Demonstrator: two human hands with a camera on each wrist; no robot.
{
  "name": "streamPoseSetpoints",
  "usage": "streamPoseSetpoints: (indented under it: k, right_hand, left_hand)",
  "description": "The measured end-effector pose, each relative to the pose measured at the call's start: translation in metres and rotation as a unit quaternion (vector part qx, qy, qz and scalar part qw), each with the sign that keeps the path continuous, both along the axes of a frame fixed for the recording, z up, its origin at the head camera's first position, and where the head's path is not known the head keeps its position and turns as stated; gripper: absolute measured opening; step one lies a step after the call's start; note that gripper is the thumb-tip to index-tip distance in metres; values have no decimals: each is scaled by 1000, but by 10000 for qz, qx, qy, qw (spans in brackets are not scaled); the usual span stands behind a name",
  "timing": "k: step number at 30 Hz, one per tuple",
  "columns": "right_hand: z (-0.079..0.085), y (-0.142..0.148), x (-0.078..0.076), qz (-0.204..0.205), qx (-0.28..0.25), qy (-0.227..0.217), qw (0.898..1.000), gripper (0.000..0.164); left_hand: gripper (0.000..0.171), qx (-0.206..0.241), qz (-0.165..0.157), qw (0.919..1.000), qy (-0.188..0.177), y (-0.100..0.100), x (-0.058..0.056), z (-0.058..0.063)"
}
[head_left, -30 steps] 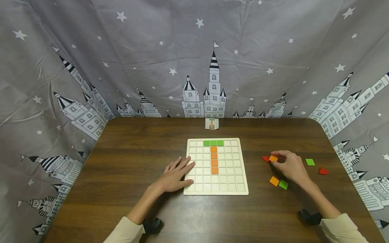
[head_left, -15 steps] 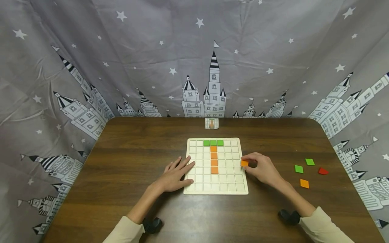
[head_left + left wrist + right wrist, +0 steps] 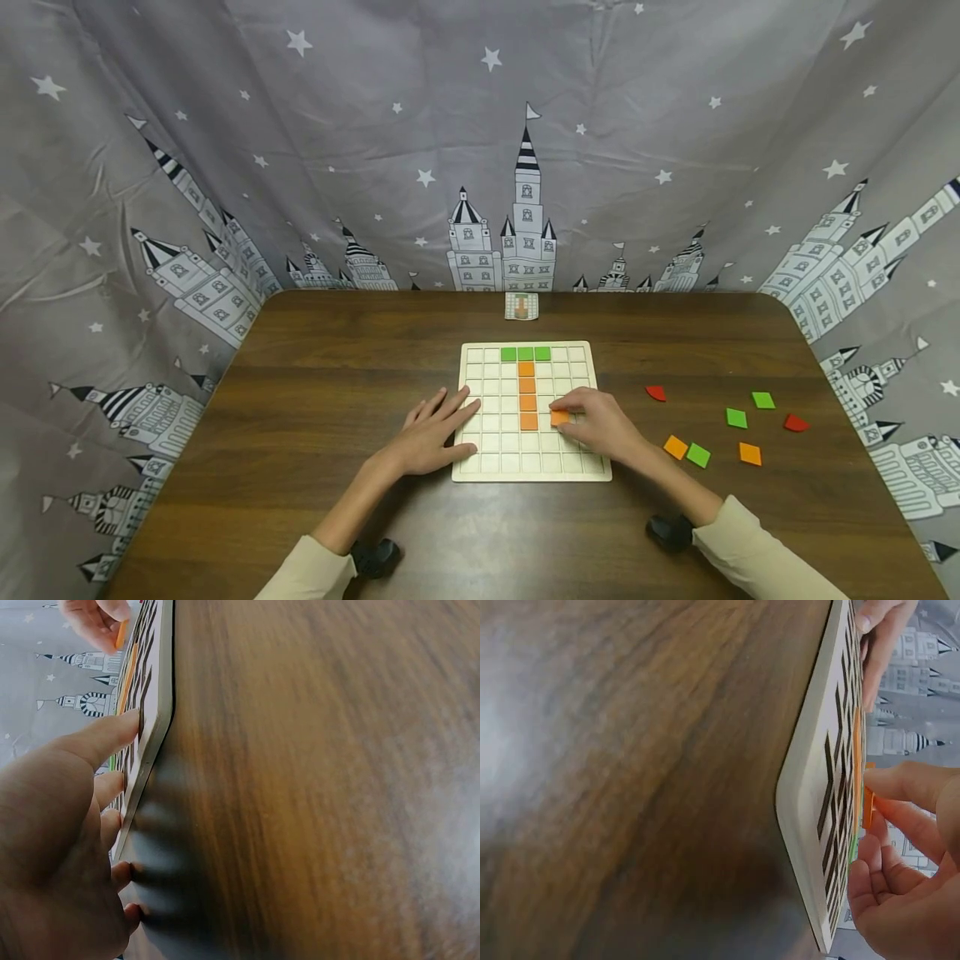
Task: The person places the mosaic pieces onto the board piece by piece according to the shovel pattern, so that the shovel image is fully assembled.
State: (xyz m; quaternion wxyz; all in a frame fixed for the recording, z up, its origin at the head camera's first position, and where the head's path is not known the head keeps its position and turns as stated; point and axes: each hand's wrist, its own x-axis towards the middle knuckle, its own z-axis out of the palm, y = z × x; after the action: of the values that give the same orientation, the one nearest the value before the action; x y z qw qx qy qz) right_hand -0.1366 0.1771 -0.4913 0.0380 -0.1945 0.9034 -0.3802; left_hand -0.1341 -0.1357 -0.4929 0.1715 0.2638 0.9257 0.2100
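Observation:
A pale grid board [image 3: 495, 462] lies on the table, with three green tiles [image 3: 525, 354] along its top row. Below the middle green one, several orange tiles [image 3: 528, 402] run down in a single column. My right hand [image 3: 600, 425] pinches another orange tile [image 3: 558, 417] between thumb and fingers, over the board just right of the column's lower end. The right wrist view shows this held tile [image 3: 869, 806] close above the grid. My left hand [image 3: 431, 437] rests with fingers spread on the board's left edge; its thumb [image 3: 112, 735] lies on the rim in the left wrist view.
On the table [image 3: 315, 358] to the right lie loose tiles: green [image 3: 737, 418], orange [image 3: 750, 454] and red ones with a curved side [image 3: 656, 393]. A small printed card [image 3: 521, 307] sits behind the board. A grey castle-patterned curtain [image 3: 360, 150] hangs behind.
My right hand has carried the orange tile left from the loose tiles to over the board. My left hand has stayed in place.

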Motion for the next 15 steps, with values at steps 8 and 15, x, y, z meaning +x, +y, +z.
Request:
streamPoseSetpoints:
  k: [8, 15]
  right_hand:
    - [-7, -6, -4, 102, 159, -23, 9998, 28]
    - [-7, -8, -4, -12, 171, -135, 9998, 27]
  left_hand:
    - [69, 35, -6, 10000, -47, 0, -1, -1]
    - [69, 32, -5, 10000, -28, 1, 0, 0]
